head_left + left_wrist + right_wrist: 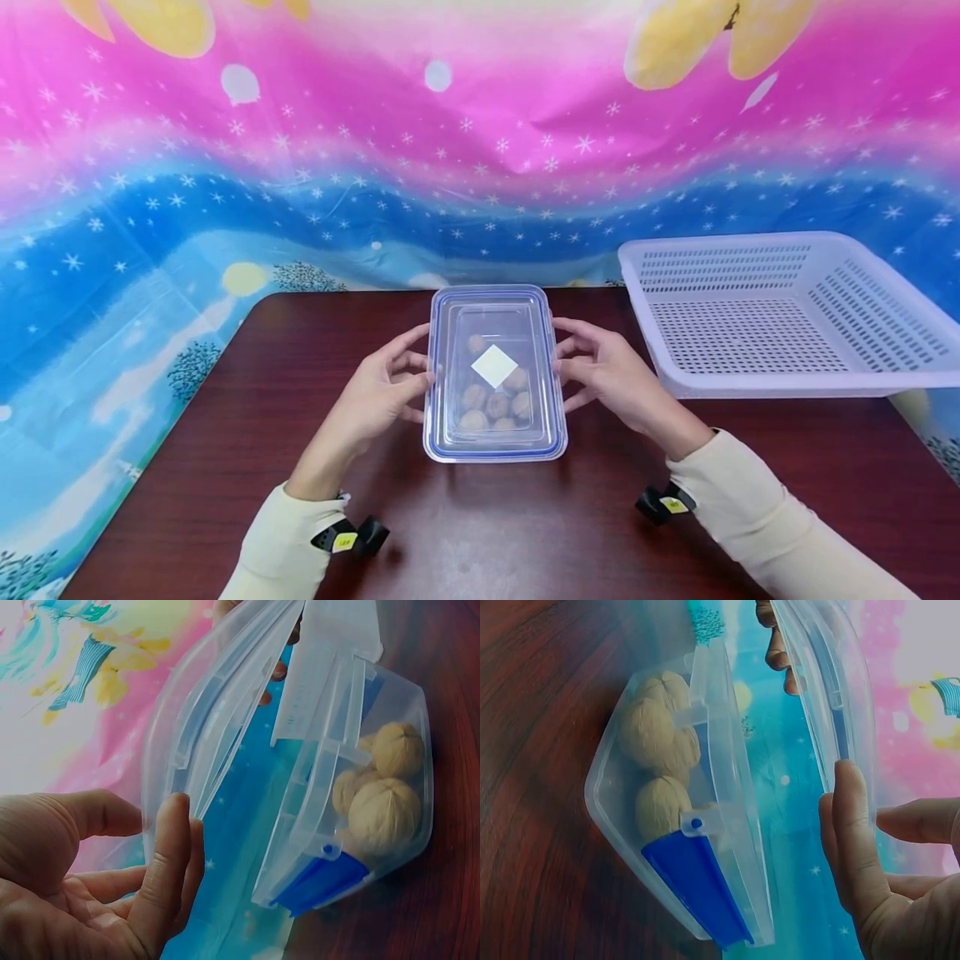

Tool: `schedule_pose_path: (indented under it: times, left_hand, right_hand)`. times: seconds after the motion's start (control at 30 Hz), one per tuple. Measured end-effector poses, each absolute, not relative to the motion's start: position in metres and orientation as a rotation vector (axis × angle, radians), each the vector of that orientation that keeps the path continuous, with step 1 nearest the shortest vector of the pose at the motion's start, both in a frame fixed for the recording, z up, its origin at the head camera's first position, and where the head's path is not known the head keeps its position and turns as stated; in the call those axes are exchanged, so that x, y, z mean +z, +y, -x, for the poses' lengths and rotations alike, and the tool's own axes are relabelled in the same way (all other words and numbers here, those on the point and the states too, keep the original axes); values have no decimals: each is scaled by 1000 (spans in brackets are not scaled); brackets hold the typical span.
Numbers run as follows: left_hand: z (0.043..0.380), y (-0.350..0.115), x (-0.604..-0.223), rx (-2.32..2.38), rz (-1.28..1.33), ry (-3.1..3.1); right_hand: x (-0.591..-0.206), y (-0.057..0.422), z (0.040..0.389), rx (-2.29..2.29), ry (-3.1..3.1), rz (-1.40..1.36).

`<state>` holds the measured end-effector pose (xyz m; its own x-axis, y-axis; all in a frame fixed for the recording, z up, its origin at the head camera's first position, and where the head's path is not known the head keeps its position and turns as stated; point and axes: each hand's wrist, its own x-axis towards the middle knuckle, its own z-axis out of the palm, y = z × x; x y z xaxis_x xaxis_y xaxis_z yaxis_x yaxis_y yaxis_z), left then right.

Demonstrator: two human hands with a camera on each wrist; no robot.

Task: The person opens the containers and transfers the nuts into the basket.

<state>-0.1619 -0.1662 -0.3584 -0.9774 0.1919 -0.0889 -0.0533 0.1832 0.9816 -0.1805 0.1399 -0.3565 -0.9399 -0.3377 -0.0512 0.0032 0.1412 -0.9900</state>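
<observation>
Both hands hold a clear rectangular lid [459, 367] with a blue seal and a white diamond label, one at each long side. My left hand [375, 396] pinches its left edge between thumb and fingers. On the right edge, my right hand [611, 375] does the same. A gap separates the lid from the clear plastic box [416, 712] beneath, which stands on the table. Several walnuts [384, 814] lie inside the box, also visible through the lid in the head view. A blue latch [697, 881] hangs folded outward on the box's side.
A white perforated basket [750, 385] stands at the right of the dark wooden table [480, 533]. Behind the table hangs a pink and blue patterned cloth [480, 167]. Each wrist wears a small black camera on a strap.
</observation>
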Motion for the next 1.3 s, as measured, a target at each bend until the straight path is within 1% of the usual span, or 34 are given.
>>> schedule_pose_path:
  times: [0.2, 0.6, 1.3]
  left_hand:
    - [162, -177, -361, 1851, -119, 2300]
    - [162, -206, -361, 1731, -45, 2404]
    - [158, -285, -367, 1646, -54, 2399]
  right_hand:
    - [-360, 129, 183, -1836, 2191, 318]
    - [-363, 93, 190, -1815, 2171, 268]
    - [-371, 12, 194, -1793, 2154, 284]
